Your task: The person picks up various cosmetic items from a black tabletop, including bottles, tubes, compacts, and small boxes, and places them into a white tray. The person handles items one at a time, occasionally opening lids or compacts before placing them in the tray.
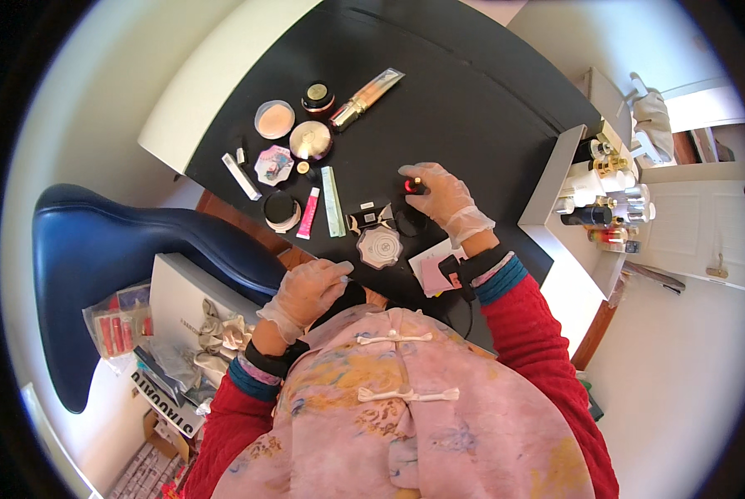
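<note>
My right hand (441,199), in a clear thin glove, has its fingers around a small red cosmetic container with a gold part (413,185) above the black tabletop (472,125). My left hand (313,290), gloved the same way, is near my body past the table's near edge; its fingers are curled together and nothing shows in them. Between the hands lie a scalloped white compact (380,247) and an opened small black box (370,217). Left of these are a pale green strip-like packet (333,203), a pink tube (308,213) and a round black-lidded compact (281,209).
Farther left stand a gold round compact (311,141), a powder pot (274,120), a black jar (317,98) and a clear-wrapped tube (367,98). Pink and white cards (436,268) lie by my right wrist. A white tray (550,181) holds bottles. A blue chair (98,249) stands left.
</note>
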The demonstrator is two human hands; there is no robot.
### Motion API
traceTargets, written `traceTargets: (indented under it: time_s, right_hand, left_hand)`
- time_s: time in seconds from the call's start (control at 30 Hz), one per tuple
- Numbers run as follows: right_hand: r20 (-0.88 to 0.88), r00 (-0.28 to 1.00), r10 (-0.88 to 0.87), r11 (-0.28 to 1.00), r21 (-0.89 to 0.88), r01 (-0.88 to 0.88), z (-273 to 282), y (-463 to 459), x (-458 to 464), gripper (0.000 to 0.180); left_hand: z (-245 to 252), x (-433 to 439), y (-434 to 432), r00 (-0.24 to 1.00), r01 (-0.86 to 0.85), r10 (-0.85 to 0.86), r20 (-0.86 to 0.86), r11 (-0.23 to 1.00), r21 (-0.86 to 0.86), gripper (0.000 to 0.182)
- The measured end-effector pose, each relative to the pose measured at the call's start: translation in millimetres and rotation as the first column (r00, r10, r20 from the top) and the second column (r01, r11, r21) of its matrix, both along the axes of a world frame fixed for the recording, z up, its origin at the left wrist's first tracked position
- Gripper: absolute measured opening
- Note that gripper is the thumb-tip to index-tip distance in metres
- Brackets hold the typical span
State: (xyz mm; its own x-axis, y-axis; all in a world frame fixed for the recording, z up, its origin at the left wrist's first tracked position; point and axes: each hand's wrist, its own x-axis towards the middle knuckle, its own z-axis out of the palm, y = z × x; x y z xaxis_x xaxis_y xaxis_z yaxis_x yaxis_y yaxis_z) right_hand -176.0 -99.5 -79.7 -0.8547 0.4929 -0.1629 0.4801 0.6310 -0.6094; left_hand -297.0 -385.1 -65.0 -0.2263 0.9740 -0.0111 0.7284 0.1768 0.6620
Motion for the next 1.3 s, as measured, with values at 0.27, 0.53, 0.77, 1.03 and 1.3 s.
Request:
traceTargets:
  time_s: [0.27,0.53,0.77,1.03,1.3]
  right_hand:
    - [-0.121,0.992,0.023,0.995,0.101,-0.011,-26.8,-3.2,5.1,0.030]
    - [-0.224,0.955,-0.194,0.977,0.040,0.208,22.9,8.8,51.7,0.029]
    - [-0.316,0.796,-0.516,0.842,-0.015,0.540,87.3,43.4,193.5,0.027]
    - [-0.165,0.430,-0.888,0.428,0.051,0.902,59.2,100.0,308.4,0.031]
    - [0.039,0.413,-0.910,0.415,0.135,0.900,20.7,147.6,318.8,0.031]
  left_hand:
    - [6.7,2.5,5.8,0.999,0.016,-0.019,0.051,0.998,0.055,0.025]
    - [10.3,6.1,18.0,0.998,0.026,-0.027,0.057,1.000,0.006,0.022]
    - [8.4,14.4,29.3,0.998,0.068,-0.069,0.003,0.997,0.045,0.021]
    - [10.4,33.3,38.3,0.995,0.095,-0.095,0.004,0.995,0.009,0.020]
    - [11.6,49.7,40.3,0.993,0.114,-0.114,-0.009,0.993,0.005,0.021]
